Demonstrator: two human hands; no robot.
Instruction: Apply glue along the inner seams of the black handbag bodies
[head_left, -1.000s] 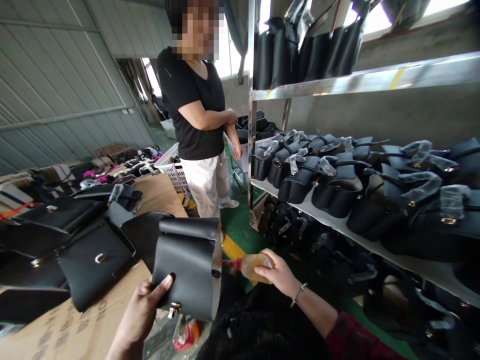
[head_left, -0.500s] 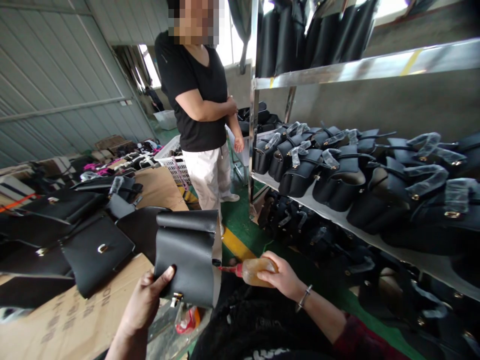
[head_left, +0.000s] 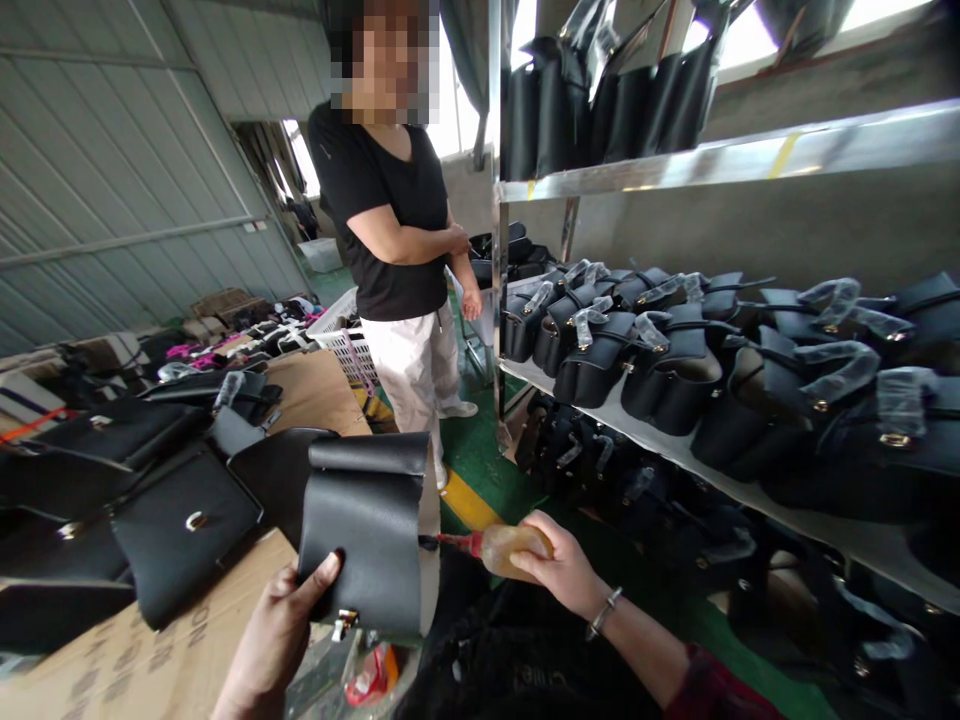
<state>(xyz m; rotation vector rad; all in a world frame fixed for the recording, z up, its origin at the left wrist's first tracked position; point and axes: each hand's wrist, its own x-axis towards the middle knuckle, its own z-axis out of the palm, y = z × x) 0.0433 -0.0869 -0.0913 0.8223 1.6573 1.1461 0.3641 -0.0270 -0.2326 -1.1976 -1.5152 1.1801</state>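
Note:
My left hand [head_left: 289, 610] grips the lower left edge of a black leather bag panel [head_left: 364, 540], thumb on its front and the other fingers behind it. The panel is rolled over along its top and carries a gold clasp [head_left: 345, 624] at its lower edge. In my right hand [head_left: 551, 565] is a squeeze bottle [head_left: 510, 551] of amber liquid, closed between thumb and fingers. Its red nozzle points left, and the dark tip is at the panel's right edge; whether it touches I cannot tell.
Black bag pieces [head_left: 187, 535] lie on cardboard [head_left: 172, 650] to my left. A metal rack [head_left: 499, 300] filled with black handbags [head_left: 667, 360] stands on the right. Ahead, a person [head_left: 397, 230] in a black top stands beside a white basket [head_left: 349, 350].
The view has tilted up slightly, so the surroundings sit lower in the picture. The panel and bottle have shifted a little left and down in view, both still held.

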